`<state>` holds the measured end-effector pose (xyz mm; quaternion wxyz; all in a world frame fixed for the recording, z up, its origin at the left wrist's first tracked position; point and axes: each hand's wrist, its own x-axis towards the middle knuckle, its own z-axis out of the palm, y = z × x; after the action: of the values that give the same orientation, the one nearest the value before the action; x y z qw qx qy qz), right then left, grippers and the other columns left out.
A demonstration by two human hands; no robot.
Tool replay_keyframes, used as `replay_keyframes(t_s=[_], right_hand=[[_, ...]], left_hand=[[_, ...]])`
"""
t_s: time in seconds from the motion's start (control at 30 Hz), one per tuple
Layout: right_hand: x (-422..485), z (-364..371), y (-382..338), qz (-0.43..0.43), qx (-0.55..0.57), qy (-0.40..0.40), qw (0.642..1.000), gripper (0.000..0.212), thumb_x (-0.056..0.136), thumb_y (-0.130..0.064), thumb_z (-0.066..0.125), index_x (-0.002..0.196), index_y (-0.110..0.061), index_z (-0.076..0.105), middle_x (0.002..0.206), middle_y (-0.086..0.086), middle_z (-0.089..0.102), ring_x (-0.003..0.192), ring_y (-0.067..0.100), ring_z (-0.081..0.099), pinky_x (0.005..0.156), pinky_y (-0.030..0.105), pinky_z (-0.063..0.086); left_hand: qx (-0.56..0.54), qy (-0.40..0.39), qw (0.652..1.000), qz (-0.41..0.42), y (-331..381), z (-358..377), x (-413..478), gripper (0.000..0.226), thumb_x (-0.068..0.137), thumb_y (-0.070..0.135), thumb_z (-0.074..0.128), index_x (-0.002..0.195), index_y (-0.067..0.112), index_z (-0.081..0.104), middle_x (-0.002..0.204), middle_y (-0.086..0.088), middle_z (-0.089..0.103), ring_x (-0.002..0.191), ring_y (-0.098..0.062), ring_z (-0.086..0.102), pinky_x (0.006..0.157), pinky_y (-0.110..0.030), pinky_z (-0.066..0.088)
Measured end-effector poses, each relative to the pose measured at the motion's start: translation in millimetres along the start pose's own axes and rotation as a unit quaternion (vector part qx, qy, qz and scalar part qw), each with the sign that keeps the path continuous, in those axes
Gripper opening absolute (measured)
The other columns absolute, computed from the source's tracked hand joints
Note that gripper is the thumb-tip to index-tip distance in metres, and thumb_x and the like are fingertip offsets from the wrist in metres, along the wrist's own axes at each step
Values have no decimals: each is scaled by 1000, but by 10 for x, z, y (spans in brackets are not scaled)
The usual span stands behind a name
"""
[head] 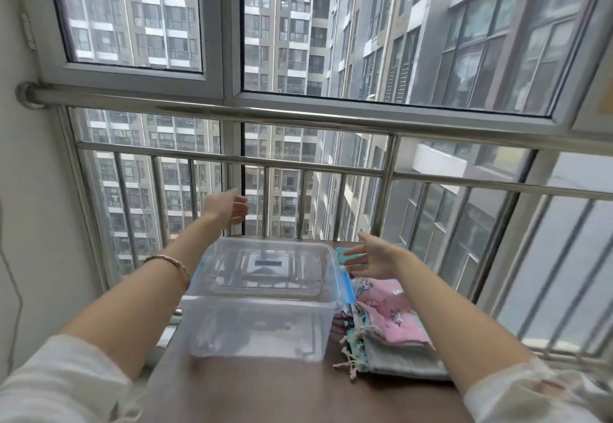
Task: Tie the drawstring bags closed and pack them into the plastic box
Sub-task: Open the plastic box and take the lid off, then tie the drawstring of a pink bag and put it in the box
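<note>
Clear plastic box (262, 310): stands on the brown table (265, 389), lid (265, 266) on, blue latch (346, 285) at its right end.
Drawstring bags (391, 329): flat stack on the table just right of the box; pink unicorn-print bag on top, grey and teal ones beneath, cream cords at the near edge.
Left hand (229, 208): raised beyond the box's far left corner, fingers spread, grasping nothing; bangle (169, 261) on the wrist.
Right hand (371, 256): by the box's far right corner, above the bags, fingers extended, empty.

Clear glossy plastic box (258, 293), cloth bags (394, 326) (matt), wood-look table (265, 389).
</note>
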<state>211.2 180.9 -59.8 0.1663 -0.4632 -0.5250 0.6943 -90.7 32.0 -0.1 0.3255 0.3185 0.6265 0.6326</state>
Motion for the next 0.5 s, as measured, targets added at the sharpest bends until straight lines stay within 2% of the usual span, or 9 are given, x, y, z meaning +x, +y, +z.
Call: replay_keyframes(t_s=[0.1, 0.2, 0.3, 0.4, 0.5], right_hand=[[-238, -43, 68, -4, -11, -10, 1000, 60, 101, -48, 33, 125, 3, 52, 128, 23, 53, 119, 36, 52, 93, 41, 47], [-406, -115, 148, 0, -32, -17, 999, 55, 101, -46, 38, 125, 1, 53, 128, 22, 55, 116, 32, 55, 98, 40, 45], [-555, -199, 259, 5, -54, -17, 998, 48, 101, -39, 42, 125, 0, 53, 125, 19, 56, 117, 29, 54, 109, 42, 40], [-738, -261, 398, 4, -81, -10, 997, 41, 101, -32, 43, 126, 0, 50, 123, 17, 55, 118, 29, 52, 110, 41, 39], [-859, -353, 572, -3, -91, -1, 996, 36, 99, -24, 49, 126, 1, 50, 118, 17, 55, 114, 30, 54, 104, 40, 44]], left_hand=[[51, -63, 996, 25, 70, 398, -245, 24, 99, 13, 43, 101, -2, 62, 98, -16, 66, 85, -23, 62, 79, -32, 52], [77, -117, 989, 45, 81, 740, -510, 22, 98, 9, 44, 101, -4, 62, 92, -14, 65, 81, -21, 61, 77, -29, 52], [112, -170, 976, 78, 61, 1069, -774, 20, 97, 8, 46, 96, -2, 64, 87, -12, 65, 78, -19, 62, 75, -28, 52], [183, -225, 948, 130, -2, 1444, -1086, 19, 96, 9, 49, 94, -1, 65, 89, -13, 67, 80, -19, 62, 80, -31, 53], [287, -242, 901, 216, -145, 1830, -1412, 16, 91, 9, 53, 93, 2, 68, 90, -12, 70, 75, -19, 62, 75, -35, 55]])
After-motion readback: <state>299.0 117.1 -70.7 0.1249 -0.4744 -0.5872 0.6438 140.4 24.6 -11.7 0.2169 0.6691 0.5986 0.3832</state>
